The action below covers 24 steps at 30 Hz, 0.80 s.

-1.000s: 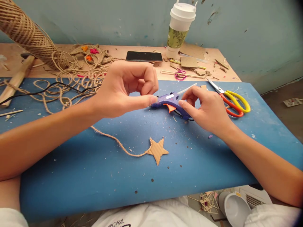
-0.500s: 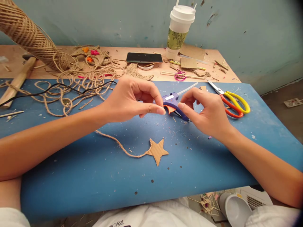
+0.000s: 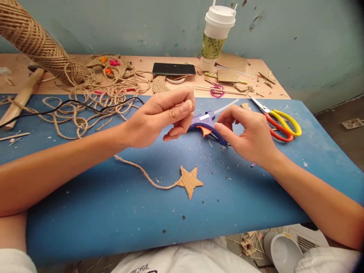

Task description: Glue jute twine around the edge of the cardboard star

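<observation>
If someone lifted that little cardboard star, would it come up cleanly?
Probably not alone: the cardboard star seems joined to the twine, which would likely trail floppily behind. It looks thin and flat, so likely very light, stiffish, and hard to pinch off the blue board.

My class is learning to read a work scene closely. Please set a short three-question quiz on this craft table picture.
1. True or false: the scissors lie on the blue board.
2. What is the twine joined to? A) a cup B) a cardboard star C) a phone
3. Which of the hands touches the glue gun?

Key: 1 true. 2 B. 3 the right hand; the left hand is beside it, fingers pinched, contact unclear.
</observation>
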Tool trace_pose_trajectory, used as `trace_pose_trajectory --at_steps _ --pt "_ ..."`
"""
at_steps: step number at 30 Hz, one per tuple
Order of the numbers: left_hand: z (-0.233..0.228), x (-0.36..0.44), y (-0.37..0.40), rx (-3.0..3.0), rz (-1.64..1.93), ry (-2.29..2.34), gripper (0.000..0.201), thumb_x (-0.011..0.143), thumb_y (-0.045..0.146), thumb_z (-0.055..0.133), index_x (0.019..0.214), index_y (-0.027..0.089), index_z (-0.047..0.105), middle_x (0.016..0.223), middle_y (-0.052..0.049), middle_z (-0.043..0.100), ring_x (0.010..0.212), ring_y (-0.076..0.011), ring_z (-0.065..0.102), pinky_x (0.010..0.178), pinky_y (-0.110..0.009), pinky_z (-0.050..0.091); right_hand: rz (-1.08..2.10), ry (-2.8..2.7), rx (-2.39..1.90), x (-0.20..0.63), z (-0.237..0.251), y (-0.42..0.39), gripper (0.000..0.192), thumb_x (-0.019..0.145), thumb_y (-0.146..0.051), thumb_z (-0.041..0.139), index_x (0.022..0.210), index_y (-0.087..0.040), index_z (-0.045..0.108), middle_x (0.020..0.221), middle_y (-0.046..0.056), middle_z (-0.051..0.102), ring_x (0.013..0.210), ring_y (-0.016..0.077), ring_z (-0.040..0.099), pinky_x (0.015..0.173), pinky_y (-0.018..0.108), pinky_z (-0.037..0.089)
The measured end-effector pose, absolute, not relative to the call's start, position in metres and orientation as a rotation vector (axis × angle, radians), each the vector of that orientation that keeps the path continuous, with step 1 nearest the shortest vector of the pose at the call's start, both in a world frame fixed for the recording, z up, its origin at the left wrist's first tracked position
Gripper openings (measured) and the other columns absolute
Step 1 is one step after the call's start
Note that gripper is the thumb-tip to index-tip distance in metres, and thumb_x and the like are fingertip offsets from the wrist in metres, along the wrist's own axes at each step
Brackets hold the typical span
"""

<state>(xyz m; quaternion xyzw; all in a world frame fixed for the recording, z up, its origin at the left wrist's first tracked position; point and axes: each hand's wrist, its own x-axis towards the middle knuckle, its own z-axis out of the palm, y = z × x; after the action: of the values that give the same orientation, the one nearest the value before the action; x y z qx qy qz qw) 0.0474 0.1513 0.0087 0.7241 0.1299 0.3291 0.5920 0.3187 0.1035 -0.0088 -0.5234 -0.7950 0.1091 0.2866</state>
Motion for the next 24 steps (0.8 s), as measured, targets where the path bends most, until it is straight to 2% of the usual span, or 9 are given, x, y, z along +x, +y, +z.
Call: trace_pose_trajectory --at_steps 3,5,7,9,12,15,19,21,24 --pt "0.011 0.046 0.151 1.777 0.85 0.289 0.046 0.113 0.037 0.062 0.073 0.021 0.045 0.057 0.006 0.044 0.046 -0.0061 0.04 0.044 -0.022 0.035 0.29 -2.117 -1.371 0.32 -0.011 0.105 0.021 0.103 -0.043 0.068 0.093 -0.025 0.064 0.082 0.0 0.07 0.075 0.0202 0.059 0.079 0.04 0.044" --pt "0.012 0.046 0.152 1.839 0.891 0.283 0.049 0.113 0.036 0.061 0.07 0.02 0.044 0.054 0.006 0.042 0.045 -0.0056 0.039 0.045 -0.023 0.034 0.285 -2.118 -1.371 0.32 -0.011 0.105 0.021 0.103 -0.043 0.068 0.093 -0.025 0.064 0.082 0.0 0.07 0.074 0.0199 0.059 0.079 0.04 0.044" --pt "0.014 0.045 0.152 1.866 0.869 0.295 0.041 0.112 0.036 0.062 0.077 0.021 0.049 0.061 0.004 0.051 0.05 -0.0069 0.046 0.049 -0.024 0.038 0.28 -2.119 -1.374 0.32 -0.012 0.105 0.019 0.102 -0.042 0.068 0.094 -0.025 0.064 0.082 -0.001 0.07 0.074 0.0197 0.059 0.079 0.04 0.044" --pt "0.017 0.044 0.152 1.856 0.816 0.311 0.029 0.111 0.037 0.065 0.088 0.021 0.054 0.077 0.001 0.06 0.057 -0.0087 0.055 0.053 -0.026 0.044 0.28 -2.121 -1.372 0.32 -0.012 0.106 0.018 0.102 -0.041 0.068 0.094 -0.025 0.064 0.081 -0.001 0.07 0.073 0.0194 0.058 0.079 0.04 0.044" --pt "0.022 0.042 0.151 1.852 0.807 0.36 0.025 0.108 0.038 0.069 0.094 0.021 0.058 0.089 -0.001 0.061 0.062 -0.0094 0.058 0.054 -0.027 0.048 0.279 -2.123 -1.368 0.32 -0.011 0.106 0.018 0.102 -0.04 0.069 0.093 -0.025 0.064 0.08 -0.001 0.069 0.073 0.0191 0.058 0.08 0.04 0.044" --pt "0.024 0.041 0.15 1.911 0.9 0.357 0.036 0.109 0.036 0.068 0.08 0.02 0.054 0.072 0.002 0.051 0.057 -0.0084 0.052 0.052 -0.026 0.041 0.279 -2.129 -1.369 0.319 -0.011 0.105 0.018 0.102 -0.039 0.068 0.092 -0.025 0.064 0.079 -0.001 0.069 0.073 0.0193 0.058 0.08 0.039 0.044" --pt "0.026 0.042 0.147 1.994 1.179 0.335 0.057 0.103 0.02 0.075 0.06 0.017 0.037 0.056 0.006 0.033 0.052 -0.003 0.031 0.049 -0.025 0.023 0.286 -2.137 -1.38 0.319 -0.01 0.105 0.016 0.101 -0.036 0.068 0.091 -0.025 0.064 0.076 -0.002 0.066 0.073 0.0191 0.057 0.08 0.039 0.043" --pt "0.028 0.043 0.145 1.998 1.306 0.434 0.058 0.099 0.015 0.079 0.058 0.016 0.038 0.056 0.007 0.032 0.053 -0.0017 0.03 0.048 -0.026 0.019 0.292 -2.14 -1.379 0.318 -0.009 0.105 0.015 0.102 -0.036 0.067 0.092 -0.025 0.065 0.075 -0.002 0.065 0.073 0.0191 0.057 0.08 0.039 0.043" --pt "0.033 0.041 0.143 1.961 1.328 0.528 0.051 0.1 0.015 0.08 0.06 0.016 0.049 0.053 0.01 0.04 0.049 0.0004 0.033 0.044 -0.023 0.024 0.302 -2.145 -1.377 0.318 -0.01 0.106 0.015 0.102 -0.036 0.067 0.093 -0.025 0.065 0.075 -0.002 0.065 0.073 0.0191 0.058 0.08 0.039 0.043"
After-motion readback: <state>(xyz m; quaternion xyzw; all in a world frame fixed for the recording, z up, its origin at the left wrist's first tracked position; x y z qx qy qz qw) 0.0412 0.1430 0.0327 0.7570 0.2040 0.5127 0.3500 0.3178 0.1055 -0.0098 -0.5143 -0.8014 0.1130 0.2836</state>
